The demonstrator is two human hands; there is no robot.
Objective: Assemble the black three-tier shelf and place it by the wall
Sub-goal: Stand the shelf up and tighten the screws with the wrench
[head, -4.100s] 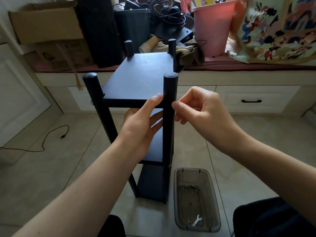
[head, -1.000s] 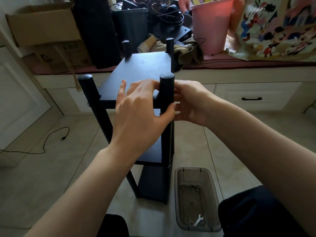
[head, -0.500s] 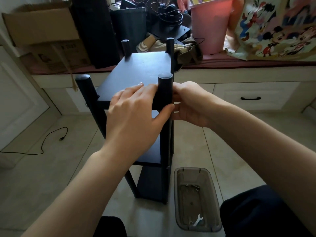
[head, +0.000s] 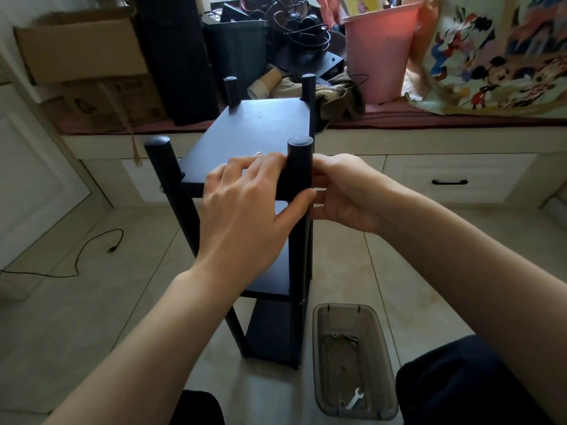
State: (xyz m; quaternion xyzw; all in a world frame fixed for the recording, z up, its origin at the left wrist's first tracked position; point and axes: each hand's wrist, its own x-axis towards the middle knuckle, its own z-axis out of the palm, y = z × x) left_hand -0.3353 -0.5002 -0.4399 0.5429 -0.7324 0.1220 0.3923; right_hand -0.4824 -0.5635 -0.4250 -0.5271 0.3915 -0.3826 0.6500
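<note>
The beige tiled floor (head: 383,265) carries the black three-tier shelf (head: 264,127), which stands upright on its four round posts. Just to its right a translucent grey plastic tray (head: 383,363) lies on the tiles, holding a few small bolts (head: 345,337) at its far end and a small silver wrench (head: 354,398) at its near end. To the left, well apart from the shelf, a thin black cable (head: 82,253) snakes across the floor.
</note>
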